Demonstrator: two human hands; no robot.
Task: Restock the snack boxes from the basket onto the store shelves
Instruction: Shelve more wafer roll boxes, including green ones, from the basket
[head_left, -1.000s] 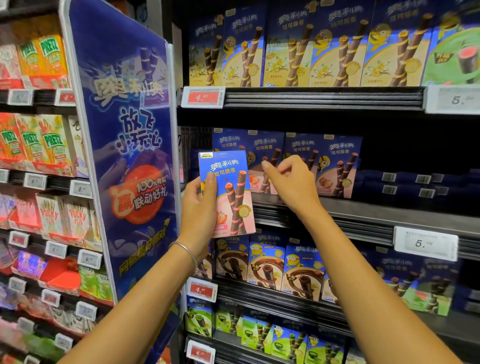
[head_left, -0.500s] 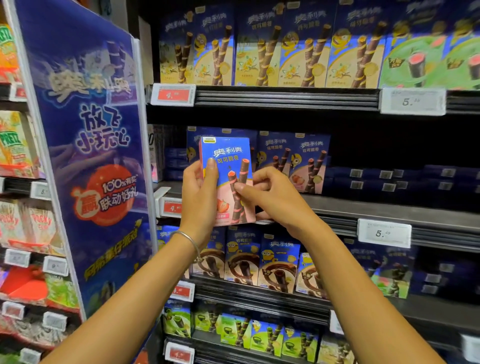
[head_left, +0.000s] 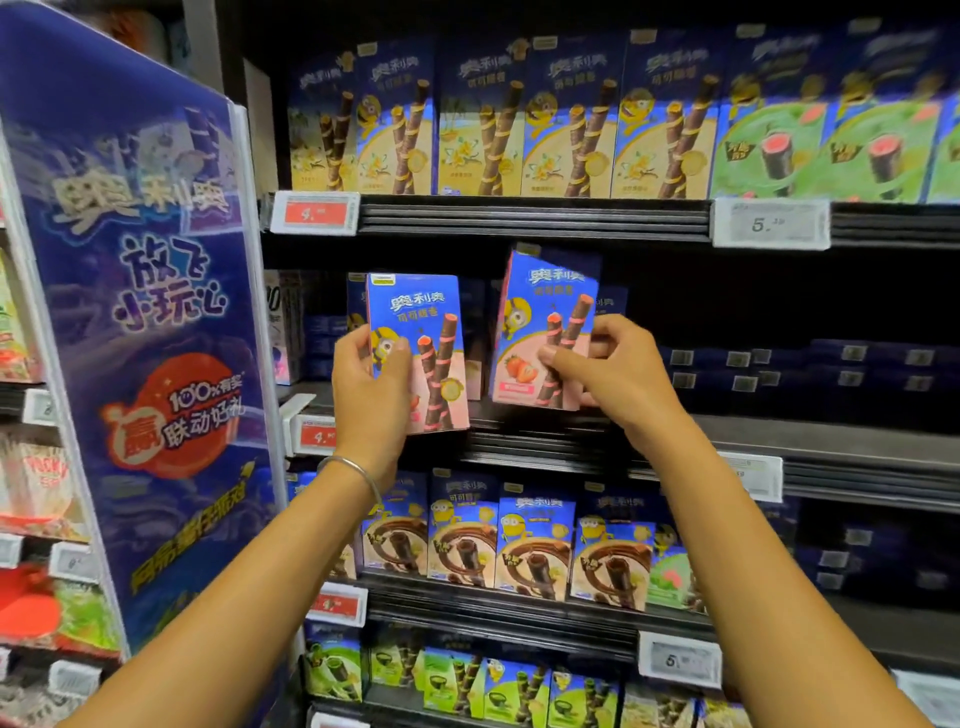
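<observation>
My left hand (head_left: 371, 395) grips a blue-and-pink strawberry wafer-roll box (head_left: 423, 332) upright in front of the middle shelf (head_left: 831, 441). My right hand (head_left: 615, 371) pinches a second, matching strawberry box (head_left: 543, 306) by its lower right part; that box tilts slightly and its bottom rests at the shelf's front edge. The two boxes stand side by side with a small gap between them. More matching boxes sit behind them in the shadow. The basket is out of view.
A tall blue promotional panel (head_left: 150, 332) juts out at the left. The top shelf holds vanilla boxes (head_left: 498, 124) and green boxes (head_left: 831, 135). Chocolate boxes (head_left: 535, 551) fill the lower shelf. Flat dark boxes (head_left: 810, 374) lie on the middle shelf's right.
My right hand left the box in my left hand and now holds a second strawberry box from the shelf row, pulled forward and to the right. The view drifted left.
</observation>
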